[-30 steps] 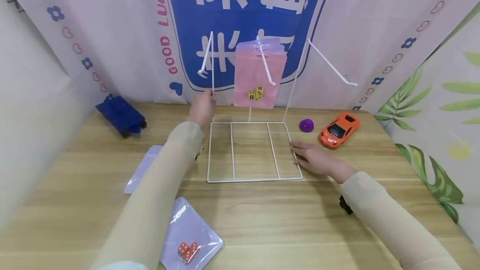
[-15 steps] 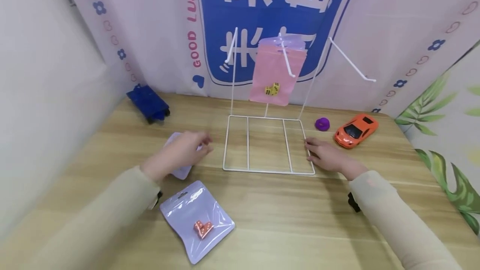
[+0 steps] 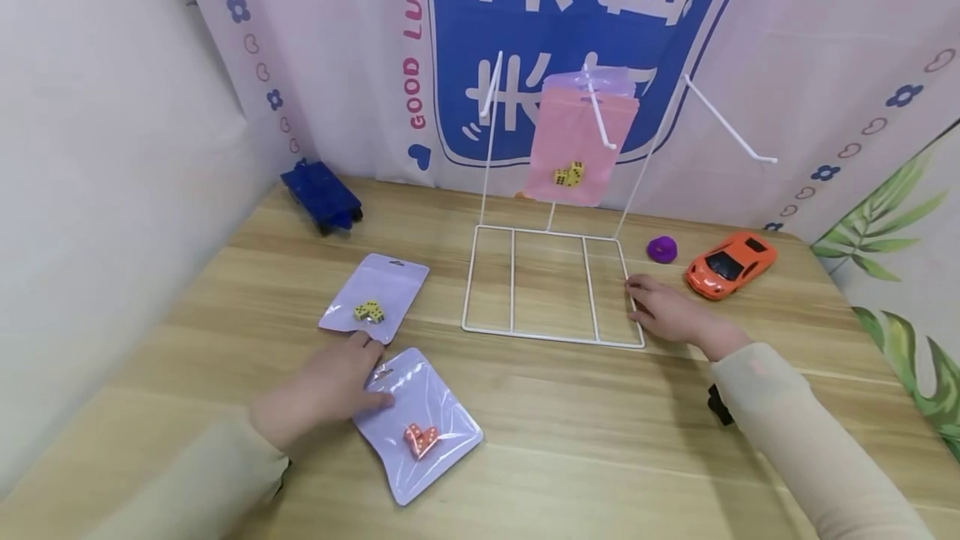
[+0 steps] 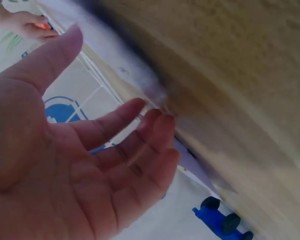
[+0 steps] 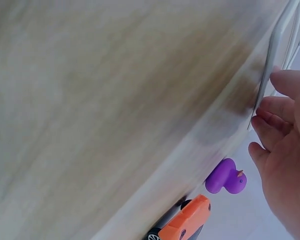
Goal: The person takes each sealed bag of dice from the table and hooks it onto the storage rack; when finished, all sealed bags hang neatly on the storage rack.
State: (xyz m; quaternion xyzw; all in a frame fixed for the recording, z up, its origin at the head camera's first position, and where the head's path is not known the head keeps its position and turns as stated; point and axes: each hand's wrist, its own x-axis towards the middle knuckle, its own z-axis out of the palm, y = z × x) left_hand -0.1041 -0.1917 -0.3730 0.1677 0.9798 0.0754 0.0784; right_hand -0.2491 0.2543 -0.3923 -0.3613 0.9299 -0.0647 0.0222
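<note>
My left hand (image 3: 326, 390) is low over the table, its thumb above the upper left edge of a lilac zip bag (image 3: 450, 423) with red dice (image 3: 420, 440). The left wrist view shows loosely bent fingers apart from the thumb, with no grip visible. Just beyond the fingertips lies another lilac zip bag (image 3: 386, 286) with yellow dice (image 3: 369, 312). My right hand (image 3: 671, 311) touches the right base wire of a white wire rack (image 3: 551, 335), thumb and fingertips spread along it. A pink zip bag (image 3: 581, 127) with yellow dice hangs on its middle hook, lilac bags behind.
A blue toy vehicle (image 3: 322, 194) stands at the back left. Right of the rack are a purple rubber duck (image 5: 225, 177) and an orange toy car (image 3: 731, 265). Behind the rack hangs a printed cloth (image 3: 360, 48). The rack's side hooks jut forward.
My left hand has left the rack's left upright and come down and back to the lilac bags, uncovering the one with yellow dice. My right hand stays at the base wire. The head view has shifted.
</note>
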